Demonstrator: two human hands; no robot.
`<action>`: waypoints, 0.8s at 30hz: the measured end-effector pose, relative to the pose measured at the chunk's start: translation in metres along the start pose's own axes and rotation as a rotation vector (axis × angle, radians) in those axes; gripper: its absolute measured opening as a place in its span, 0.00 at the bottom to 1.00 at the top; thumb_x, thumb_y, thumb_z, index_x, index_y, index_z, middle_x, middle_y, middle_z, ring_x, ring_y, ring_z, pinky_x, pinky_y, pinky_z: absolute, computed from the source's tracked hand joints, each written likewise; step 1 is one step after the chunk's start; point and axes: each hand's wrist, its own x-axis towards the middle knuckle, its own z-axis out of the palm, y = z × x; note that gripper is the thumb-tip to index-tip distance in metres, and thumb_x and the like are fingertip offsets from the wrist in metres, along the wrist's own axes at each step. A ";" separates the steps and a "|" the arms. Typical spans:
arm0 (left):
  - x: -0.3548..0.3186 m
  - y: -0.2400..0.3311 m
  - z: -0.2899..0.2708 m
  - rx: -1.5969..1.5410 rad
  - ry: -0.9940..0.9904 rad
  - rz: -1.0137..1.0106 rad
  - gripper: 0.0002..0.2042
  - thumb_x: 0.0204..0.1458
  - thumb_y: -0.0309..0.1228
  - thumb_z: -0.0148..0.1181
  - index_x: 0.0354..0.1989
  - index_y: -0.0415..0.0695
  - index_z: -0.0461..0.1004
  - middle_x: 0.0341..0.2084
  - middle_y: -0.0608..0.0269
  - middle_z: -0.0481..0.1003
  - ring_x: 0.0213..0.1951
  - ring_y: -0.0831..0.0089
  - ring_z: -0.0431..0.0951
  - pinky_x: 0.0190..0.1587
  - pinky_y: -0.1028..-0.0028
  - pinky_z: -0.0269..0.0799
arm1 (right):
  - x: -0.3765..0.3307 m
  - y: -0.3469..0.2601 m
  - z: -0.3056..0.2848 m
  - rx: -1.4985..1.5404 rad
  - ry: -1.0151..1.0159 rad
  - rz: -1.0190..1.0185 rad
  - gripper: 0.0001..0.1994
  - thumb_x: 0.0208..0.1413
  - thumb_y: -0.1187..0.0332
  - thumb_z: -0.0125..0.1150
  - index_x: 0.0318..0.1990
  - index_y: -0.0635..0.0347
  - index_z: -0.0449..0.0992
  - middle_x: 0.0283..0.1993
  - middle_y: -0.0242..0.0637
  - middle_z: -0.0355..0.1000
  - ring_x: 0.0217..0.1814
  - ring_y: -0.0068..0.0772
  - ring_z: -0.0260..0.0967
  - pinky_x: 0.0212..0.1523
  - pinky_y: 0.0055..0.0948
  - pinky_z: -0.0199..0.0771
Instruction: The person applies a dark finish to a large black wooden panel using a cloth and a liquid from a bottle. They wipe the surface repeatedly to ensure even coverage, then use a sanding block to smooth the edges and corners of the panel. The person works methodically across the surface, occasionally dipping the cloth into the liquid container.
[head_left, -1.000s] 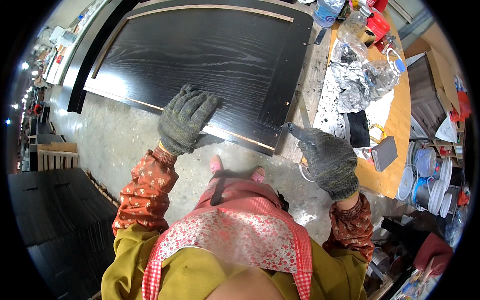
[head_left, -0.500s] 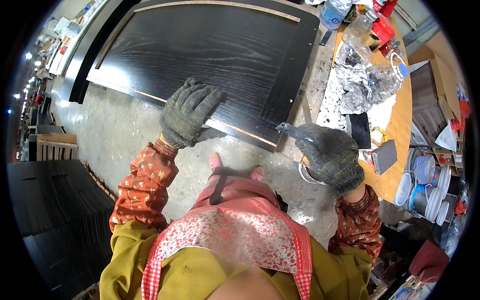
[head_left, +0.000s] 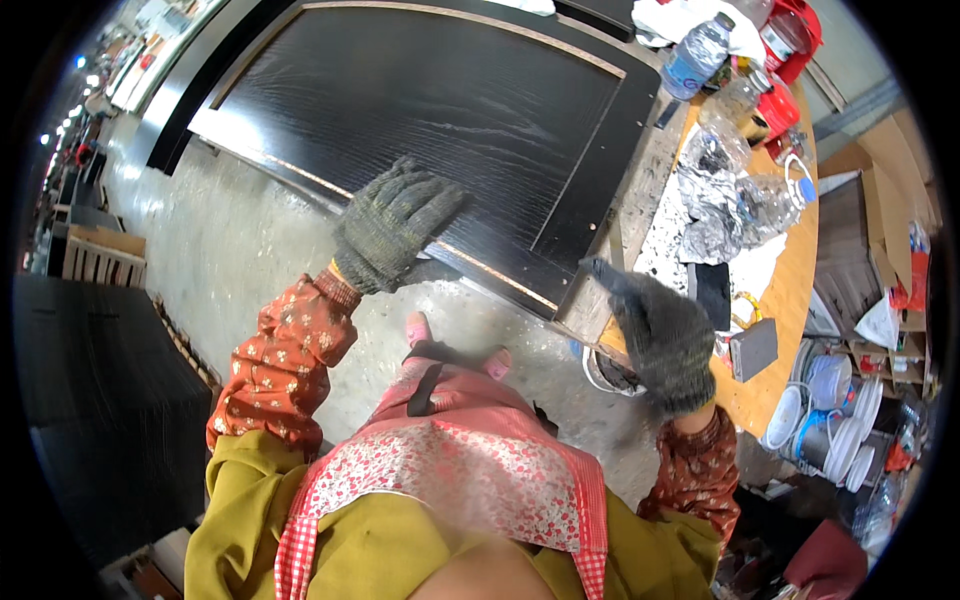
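Note:
A black wood-grain panel (head_left: 420,120) with a raised frame lies in front of me, bare pale strips along its inner edges. My left hand (head_left: 395,225), in a dark grey knitted glove, rests over its near edge. The fingers stretch across the top face, and the thumb is hidden. A dark flat piece (head_left: 432,270) shows below that palm; whether I hold it cannot be made out. My right hand (head_left: 665,335), gloved alike, is closed just off the panel's near right corner. From it a narrow dark tool (head_left: 603,272) sticks out toward the panel; its kind is unclear.
On the right a wooden table (head_left: 795,290) bears plastic bottles (head_left: 700,58), crumpled grey wrapping (head_left: 712,205), a black block (head_left: 708,295) and a grey block (head_left: 754,350). A bucket (head_left: 607,372) stands below my right hand. Stacked black panels (head_left: 110,400) fill the left.
My right hand has turned and drawn slightly back from the panel's corner, its narrow tool now showing less. My left hand keeps its place on the edge. The whole view has shifted slightly.

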 end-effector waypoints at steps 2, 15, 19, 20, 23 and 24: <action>-0.002 0.000 -0.001 0.004 0.009 -0.006 0.43 0.34 0.61 0.66 0.57 0.44 0.69 0.48 0.53 0.73 0.51 0.55 0.74 0.61 0.49 0.63 | -0.007 -0.003 0.008 0.142 -0.011 -0.038 0.11 0.58 0.65 0.56 0.43 0.59 0.77 0.30 0.45 0.75 0.30 0.46 0.75 0.32 0.37 0.74; -0.017 -0.028 -0.015 -0.021 -0.091 0.009 0.44 0.39 0.63 0.62 0.61 0.43 0.65 0.53 0.52 0.70 0.56 0.54 0.70 0.66 0.49 0.54 | -0.027 -0.020 0.020 0.055 0.192 0.104 0.13 0.57 0.68 0.57 0.49 0.56 0.76 0.38 0.46 0.76 0.37 0.48 0.75 0.38 0.38 0.74; -0.043 -0.076 -0.038 -0.055 -0.165 -0.037 0.42 0.43 0.62 0.60 0.62 0.43 0.64 0.56 0.51 0.69 0.61 0.54 0.66 0.69 0.48 0.47 | -0.020 -0.035 0.016 -0.093 0.206 0.110 0.14 0.59 0.66 0.54 0.53 0.46 0.75 0.39 0.43 0.76 0.36 0.46 0.75 0.36 0.39 0.73; -0.049 -0.090 -0.039 -0.060 -0.174 -0.081 0.39 0.46 0.60 0.58 0.62 0.44 0.65 0.56 0.51 0.70 0.61 0.54 0.66 0.69 0.48 0.46 | -0.015 -0.040 0.015 -0.119 0.221 0.118 0.11 0.58 0.66 0.56 0.48 0.52 0.76 0.38 0.44 0.76 0.36 0.47 0.75 0.36 0.39 0.73; -0.061 -0.125 -0.046 -0.076 -0.146 -0.224 0.24 0.56 0.45 0.52 0.56 0.43 0.70 0.53 0.52 0.72 0.60 0.54 0.67 0.69 0.51 0.47 | 0.005 -0.051 0.011 -0.196 0.220 0.178 0.11 0.57 0.64 0.59 0.46 0.56 0.75 0.33 0.47 0.76 0.35 0.50 0.75 0.34 0.41 0.72; -0.062 -0.134 -0.046 -0.129 -0.158 -0.299 0.22 0.57 0.44 0.52 0.55 0.43 0.72 0.52 0.53 0.73 0.58 0.53 0.68 0.68 0.52 0.49 | 0.011 -0.048 0.013 -0.221 0.192 0.240 0.12 0.57 0.64 0.60 0.46 0.56 0.74 0.33 0.47 0.76 0.34 0.50 0.75 0.34 0.41 0.72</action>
